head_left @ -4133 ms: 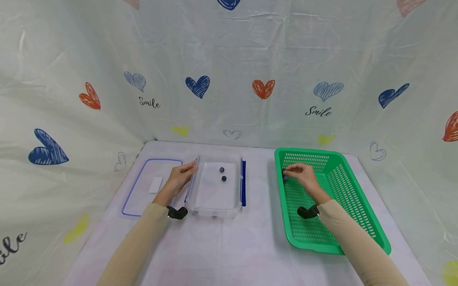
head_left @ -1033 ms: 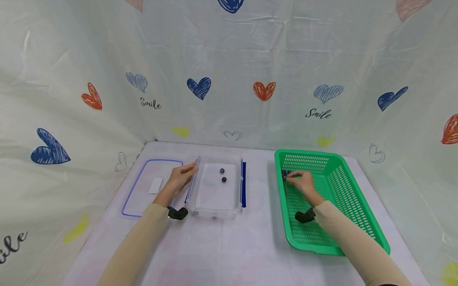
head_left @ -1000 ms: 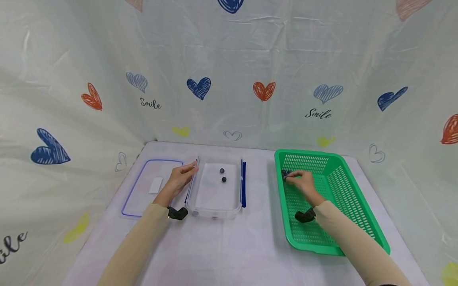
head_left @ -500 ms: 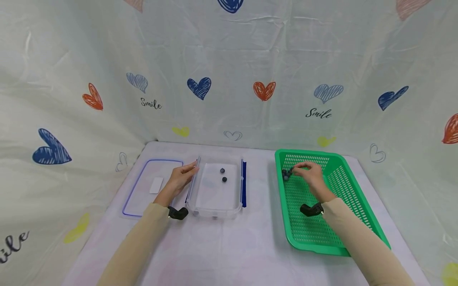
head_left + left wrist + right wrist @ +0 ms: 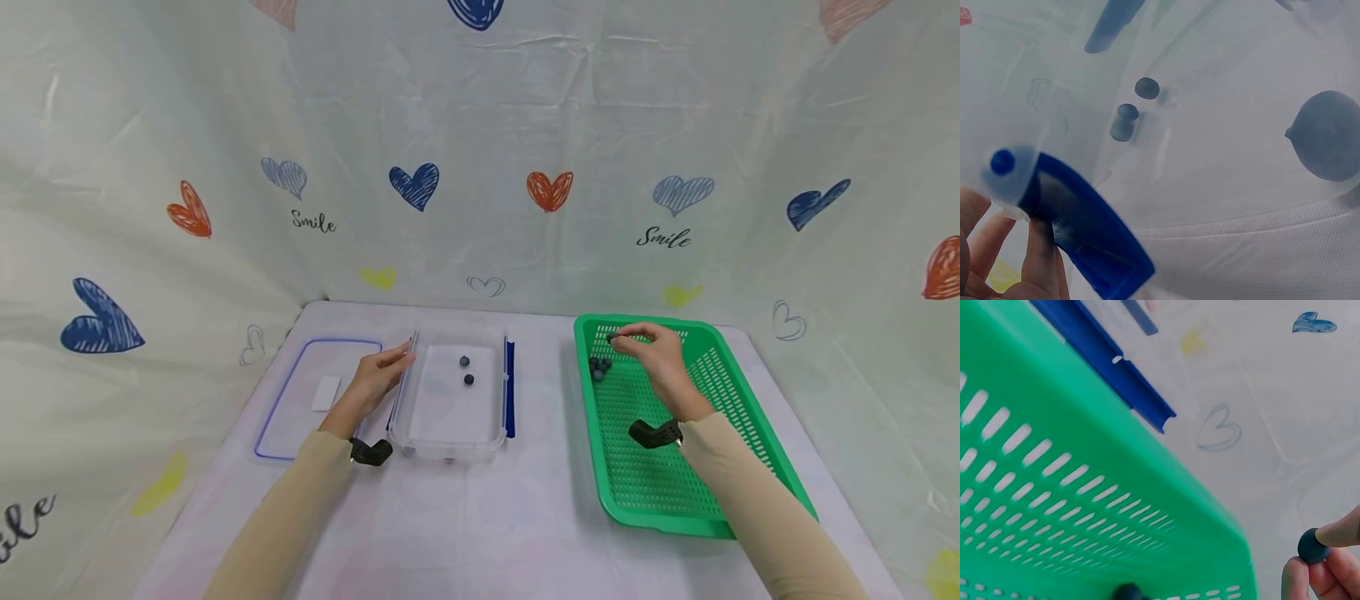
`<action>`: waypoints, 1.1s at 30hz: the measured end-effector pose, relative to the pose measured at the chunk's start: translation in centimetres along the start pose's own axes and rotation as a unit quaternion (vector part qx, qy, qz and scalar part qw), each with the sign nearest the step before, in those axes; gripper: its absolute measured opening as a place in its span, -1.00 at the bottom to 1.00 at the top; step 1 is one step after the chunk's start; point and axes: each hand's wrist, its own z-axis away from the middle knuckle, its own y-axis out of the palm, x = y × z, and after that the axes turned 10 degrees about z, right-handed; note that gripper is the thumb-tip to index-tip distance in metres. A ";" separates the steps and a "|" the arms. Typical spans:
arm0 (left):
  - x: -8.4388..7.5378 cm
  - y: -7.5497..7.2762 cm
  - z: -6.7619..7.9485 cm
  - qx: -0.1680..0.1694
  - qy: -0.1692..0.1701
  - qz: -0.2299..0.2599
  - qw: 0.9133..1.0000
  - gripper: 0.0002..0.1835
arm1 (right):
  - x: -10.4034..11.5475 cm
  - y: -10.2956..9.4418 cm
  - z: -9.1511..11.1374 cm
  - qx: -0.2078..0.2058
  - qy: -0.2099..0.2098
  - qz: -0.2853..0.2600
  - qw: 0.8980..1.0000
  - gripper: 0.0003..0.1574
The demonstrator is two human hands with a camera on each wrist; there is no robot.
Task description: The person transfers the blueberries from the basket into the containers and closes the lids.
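My right hand (image 5: 663, 367) pinches a blueberry (image 5: 1314, 545) between thumb and fingertips, raised over the far left part of a green plastic basket (image 5: 645, 492). Several more blueberries (image 5: 599, 368) lie in the basket against its left wall. To the left stands a clear plastic food container (image 5: 450, 451), with its blue side latches hanging down. Inside it two blueberries (image 5: 467, 371) rest on the bottom, apart from each other. My left hand (image 5: 372, 383) grips the container's left wall; the left wrist view shows the fingers (image 5: 1040, 256) behind a blue latch (image 5: 1085, 225).
A clear lid (image 5: 296, 417) with a blue seal and a white label (image 5: 326, 392) lies flat left of the container, partly behind the left arm. The pale table (image 5: 465, 533) ends at a heart-printed curtain (image 5: 480, 225) at the back and sides.
My right hand, earlier down among the blueberries at the basket's left wall, has risen and moved away with one blueberry. The left hand and the container's two blueberries stay in place.
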 end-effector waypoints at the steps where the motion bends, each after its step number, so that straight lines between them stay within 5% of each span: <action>1: 0.0 0.0 0.0 0.000 0.000 -0.002 1.000 -0.40 | 0.2 0.1 0.0 0.002 -0.001 -0.001 1.000 -0.51; 33: -0.1 0.1 0.0 -0.005 0.001 -0.015 1.000 -0.40 | 6.9 7.5 -1.2 0.073 -0.031 -0.043 0.996 -0.69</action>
